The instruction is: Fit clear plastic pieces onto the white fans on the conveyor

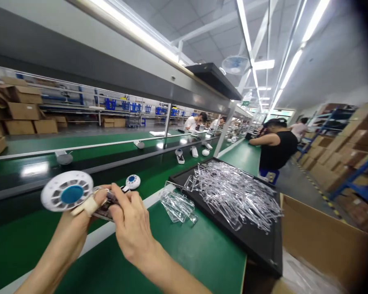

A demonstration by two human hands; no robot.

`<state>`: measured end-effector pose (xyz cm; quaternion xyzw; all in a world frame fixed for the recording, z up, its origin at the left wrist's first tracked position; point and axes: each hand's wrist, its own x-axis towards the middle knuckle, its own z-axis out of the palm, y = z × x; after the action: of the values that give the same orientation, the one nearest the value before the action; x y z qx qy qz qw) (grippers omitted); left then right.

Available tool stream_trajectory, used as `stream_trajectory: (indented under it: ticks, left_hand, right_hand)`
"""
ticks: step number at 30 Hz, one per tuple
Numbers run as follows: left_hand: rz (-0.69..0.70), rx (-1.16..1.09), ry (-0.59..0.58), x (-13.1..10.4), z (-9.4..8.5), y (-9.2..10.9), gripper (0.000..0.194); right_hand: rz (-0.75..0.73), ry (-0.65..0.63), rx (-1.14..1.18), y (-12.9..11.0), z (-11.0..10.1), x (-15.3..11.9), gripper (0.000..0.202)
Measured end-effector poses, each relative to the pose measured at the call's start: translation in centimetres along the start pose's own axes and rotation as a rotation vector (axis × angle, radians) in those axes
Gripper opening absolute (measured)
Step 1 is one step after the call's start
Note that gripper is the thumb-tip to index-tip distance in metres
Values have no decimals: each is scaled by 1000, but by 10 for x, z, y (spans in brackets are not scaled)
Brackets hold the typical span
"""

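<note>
A white handheld fan (55, 192), with a round slotted head and a blue centre, is held over the green bench. My left hand (86, 210) is closed round its handle below the head, with a pale wrap on one digit. The handle is open and shows dark inner parts, partly covered by my fingers. My right hand (131, 218) grips the far end of the handle between thumb and fingers. Any small piece in that pinch is hidden. To the right of my right hand lies a small pile of clear plastic parts (178, 205).
A black tray (265, 241) heaped with clear plastic parts (233, 192) sits at the right, beside an open cardboard box (319, 232). Several fan units, including one with a blue centre (133, 181), lie on the conveyor belt (159, 171). A co-worker (279, 143) sits farther along.
</note>
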<state>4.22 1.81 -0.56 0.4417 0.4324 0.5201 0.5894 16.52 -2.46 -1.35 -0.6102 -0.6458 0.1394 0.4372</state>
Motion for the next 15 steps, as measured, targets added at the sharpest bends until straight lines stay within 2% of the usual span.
stream_trajectory:
  ticks: [2,4,7,9,12,15]
  left_hand:
    - [70,34,31,-5,2,-1,61]
    - [126,65,34,-10,4,-5,55]
    - [165,66,23,-15,5,-12,44]
    - [146,54,35,-13,5,-13,44]
    - [23,70,37,6,-5,-4,56]
    - [-130,202,71,43,-40,4,60]
  right_hand:
    - [116,104,155,7,1,7,40]
    - [187,155,246,13,3,12,45]
    - [124,185,251,17,9,12,45]
    - [84,184,223,17,12,12,44]
    - [70,10,66,22,5,21,45]
    - [238,-191,-274,48,-27,47,36]
